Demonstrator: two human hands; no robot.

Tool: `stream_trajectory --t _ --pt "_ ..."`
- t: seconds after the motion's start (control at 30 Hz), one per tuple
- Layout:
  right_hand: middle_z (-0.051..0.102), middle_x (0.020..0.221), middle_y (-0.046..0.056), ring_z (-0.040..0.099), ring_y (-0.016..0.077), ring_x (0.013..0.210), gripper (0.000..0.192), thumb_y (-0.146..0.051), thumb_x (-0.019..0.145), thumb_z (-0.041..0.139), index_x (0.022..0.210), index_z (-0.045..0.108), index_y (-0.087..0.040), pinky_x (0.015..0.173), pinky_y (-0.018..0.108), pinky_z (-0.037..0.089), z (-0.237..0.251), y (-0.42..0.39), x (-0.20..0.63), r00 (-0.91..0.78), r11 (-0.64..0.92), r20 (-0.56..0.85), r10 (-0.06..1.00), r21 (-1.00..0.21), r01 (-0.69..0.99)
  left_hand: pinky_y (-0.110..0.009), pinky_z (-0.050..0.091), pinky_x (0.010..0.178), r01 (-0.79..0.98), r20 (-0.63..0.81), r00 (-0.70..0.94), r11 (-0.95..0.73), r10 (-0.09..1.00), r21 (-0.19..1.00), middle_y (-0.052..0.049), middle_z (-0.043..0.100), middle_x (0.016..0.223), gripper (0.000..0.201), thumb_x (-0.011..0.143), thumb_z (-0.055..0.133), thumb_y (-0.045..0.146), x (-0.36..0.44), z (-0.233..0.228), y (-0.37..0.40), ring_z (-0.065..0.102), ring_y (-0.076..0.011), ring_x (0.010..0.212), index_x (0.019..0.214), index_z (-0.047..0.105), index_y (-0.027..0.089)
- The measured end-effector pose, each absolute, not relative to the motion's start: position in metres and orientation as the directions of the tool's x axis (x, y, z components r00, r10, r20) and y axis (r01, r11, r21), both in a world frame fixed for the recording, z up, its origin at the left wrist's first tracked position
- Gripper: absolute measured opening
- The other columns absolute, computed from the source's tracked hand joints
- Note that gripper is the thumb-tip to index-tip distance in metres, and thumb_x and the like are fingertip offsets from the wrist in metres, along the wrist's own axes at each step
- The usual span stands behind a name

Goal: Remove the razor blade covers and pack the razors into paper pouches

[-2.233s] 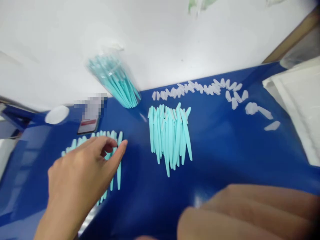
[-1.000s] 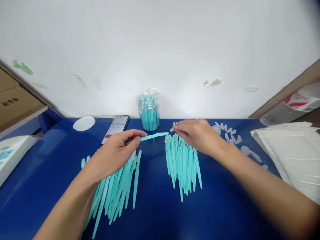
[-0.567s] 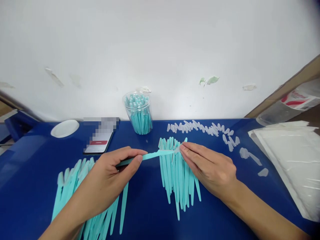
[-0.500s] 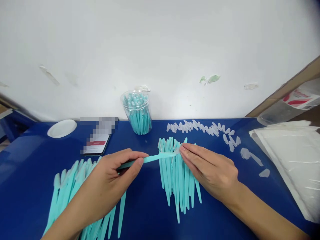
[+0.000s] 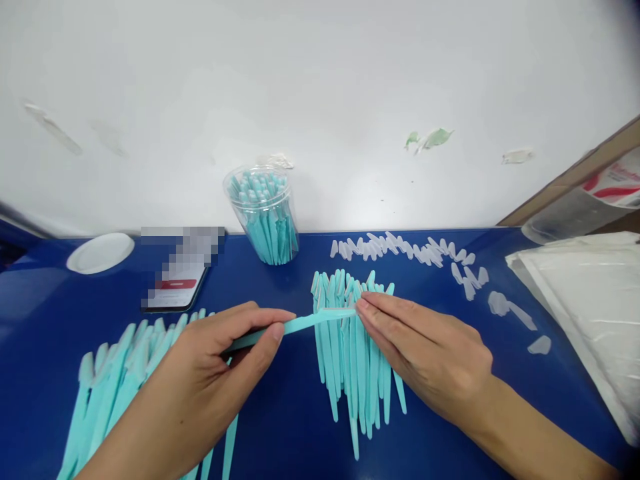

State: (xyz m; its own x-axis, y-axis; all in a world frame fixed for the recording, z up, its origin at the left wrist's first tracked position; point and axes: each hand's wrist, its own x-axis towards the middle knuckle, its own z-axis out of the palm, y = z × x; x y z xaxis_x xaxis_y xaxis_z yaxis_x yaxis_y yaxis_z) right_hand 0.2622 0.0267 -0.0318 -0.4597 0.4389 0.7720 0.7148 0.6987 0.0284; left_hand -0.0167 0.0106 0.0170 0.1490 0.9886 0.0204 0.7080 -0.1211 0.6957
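Clear plastic jar point(image 5: 263, 213) at the far middle of the blue bench point(image 5: 450, 400), upright but leaning a bit left, packed with teal sticks standing on end; count inside not readable. One white lid point(image 5: 101, 253) lies far left, one phone point(image 5: 176, 288) just right of it, screen blurred. Left hand point(image 5: 200, 387) has its grip pinched around one teal stick point(image 5: 305, 322), thumb on top, fingers under. Stick's long axis runs roughly left-right, slightly rising toward the right and far side; its wider end with a pale strip points right, held above the middle pile. Right hand point(image 5: 430, 353) fingertips close on that right tip, grip clenched at the stick's end; whether a clear cap sits between the fingers, cannot tell. Middle pile of teal sticks point(image 5: 350, 347) lies flat under the held one, long axes near-far, narrow ends toward the near edge, roughly twenty, overlapping so exact count unclear. Left pile of teal sticks point(image 5: 115, 380) lies near left, partly hidden by the left hand and forearm, fanned, too overlapped to count. Row of clear caps point(image 5: 400, 248) runs along the far side right of the jar, curving nearer at the right, around thirty, a few loose ones apart. Stack of white sheets point(image 5: 590, 300) at far right.
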Motion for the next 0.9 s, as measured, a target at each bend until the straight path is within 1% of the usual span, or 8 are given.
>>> stream_trajectory --t 0.1,0.3,0.37,0.5,0.63,0.73,0.83,0.9 --pt "0.085 0.107 0.01 0.082 0.0161 0.098 0.024 0.0 0.093 0.073 0.114 0.078 -0.012 0.093 0.021 0.069 -0.031 0.027 0.262 -0.445 0.688 0.77 0.458 0.011 0.726 -0.022 0.058 0.07 0.727 0.046 0.11 -0.112 0.993 0.678 0.001 0.083 0.101 0.037 0.095 0.064 0.062 -0.019 0.017 0.011 0.076 -0.0214 0.089 0.113 0.084 0.036" --pt "0.085 0.103 0.008 0.082 0.0145 0.096 0.02 -0.001 0.096 0.071 0.111 0.077 -0.013 0.092 0.019 0.068 -0.03 0.026 0.262 -0.436 0.669 0.771 0.464 0.017 0.743 -0.02 0.059 0.081 0.743 0.044 0.134 -0.13 0.99 0.656 0.004 0.083 0.102 0.036 0.095 0.064 0.06 -0.025 0.01 0.01 0.077 -0.0197 0.093 0.117 0.082 0.038" --pt "0.085 0.107 0.01 0.082 0.0156 0.099 0.022 -0.001 0.097 0.069 0.114 0.076 -0.011 0.094 0.021 0.068 -0.033 0.024 0.263 -0.45 0.675 0.747 0.489 0.003 0.738 -0.021 0.059 0.077 0.728 0.032 0.15 -0.132 0.988 0.672 0.002 0.082 0.101 0.035 0.097 0.063 0.058 -0.022 0.008 0.009 0.077 -0.0202 0.093 0.12 0.081 0.037" --pt "0.083 0.113 0.012 0.081 0.0192 0.105 0.026 -0.002 0.098 0.067 0.122 0.075 -0.01 0.094 0.025 0.07 -0.036 0.018 0.261 -0.479 0.702 0.72 0.502 -0.015 0.712 -0.021 0.055 0.054 0.674 -0.027 0.192 -0.112 0.981 0.73 -0.001 0.08 0.101 0.036 0.1 0.059 0.056 -0.009 0.006 0.005 0.077 -0.0215 0.09 0.122 0.079 0.035" --pt "0.083 0.113 0.013 0.081 0.0207 0.104 0.025 -0.002 0.098 0.066 0.119 0.076 -0.01 0.094 0.028 0.07 -0.032 0.015 0.259 -0.501 0.725 0.713 0.491 -0.016 0.688 -0.023 0.057 0.061 0.639 -0.038 0.195 -0.097 0.98 0.763 -0.001 0.079 0.1 0.034 0.103 0.058 0.051 0.006 0.003 0.0 0.075 -0.0199 0.089 0.126 0.077 0.035" --pt "0.084 0.112 0.012 0.081 0.0198 0.105 0.025 -0.002 0.097 0.069 0.119 0.077 -0.01 0.097 0.026 0.069 -0.031 0.016 0.259 -0.5 0.731 0.722 0.478 -0.01 0.683 -0.022 0.053 0.057 0.64 0.007 0.24 -0.163 0.971 0.751 0.0 0.077 0.095 0.032 0.102 0.061 0.046 0.009 0.001 -0.001 0.07 -0.0169 0.079 0.129 0.076 0.037" --pt "0.083 0.116 0.012 0.079 0.0187 0.111 0.025 -0.004 0.098 0.067 0.121 0.076 -0.01 0.101 0.025 0.066 -0.032 0.019 0.263 -0.515 0.724 0.711 0.479 0.012 0.69 -0.023 0.048 0.054 0.663 0.134 0.304 -0.311 0.943 0.682 0.001 0.071 0.081 0.032 0.103 0.06 0.039 0.002 0.002 0.004 0.06 -0.0133 0.062 0.13 0.077 0.037" --pt "0.083 0.114 0.012 0.079 0.0181 0.111 0.023 -0.004 0.099 0.067 0.119 0.076 -0.009 0.101 0.024 0.066 -0.033 0.022 0.267 -0.519 0.717 0.709 0.478 0.027 0.697 -0.024 0.048 0.056 0.683 0.183 0.316 -0.357 0.931 0.638 0.0 0.07 0.078 0.031 0.103 0.059 0.039 -0.007 0.005 0.008 0.059 -0.0138 0.059 0.126 0.08 0.036"
